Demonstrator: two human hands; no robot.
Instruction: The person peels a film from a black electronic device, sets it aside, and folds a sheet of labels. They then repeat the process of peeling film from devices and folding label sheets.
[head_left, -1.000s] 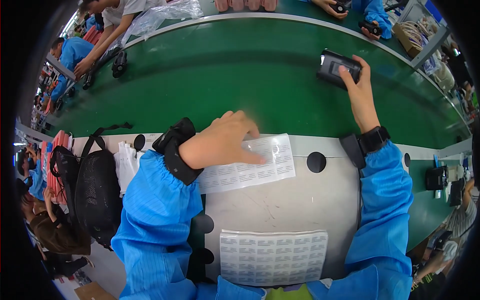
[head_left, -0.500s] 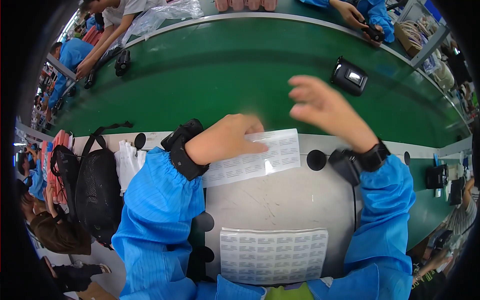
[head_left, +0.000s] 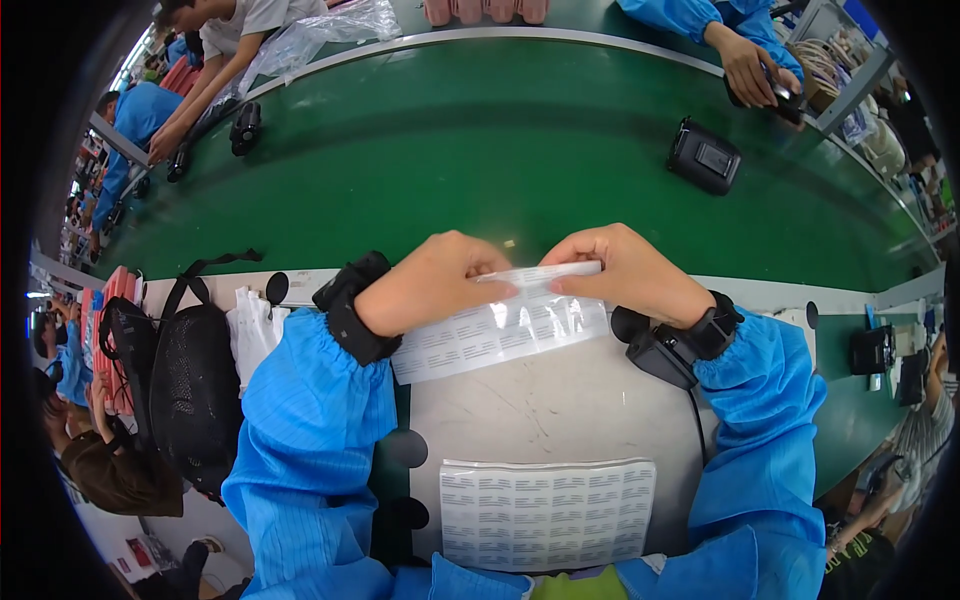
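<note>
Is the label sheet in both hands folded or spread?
Mostly spread: the label sheet shows printed rows, but its edge curls near the right hand.

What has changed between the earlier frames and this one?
The right hand let go of the black device on the green tabletop, moved left and nearer the person, and took hold of the upper edge of the label sheet. The left hand stayed at the sheet; the sheet stack below stayed put.

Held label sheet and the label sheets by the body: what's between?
Head view: only the pale, scuffed work surface shows between the held label sheet and the nearer sheets.
</note>
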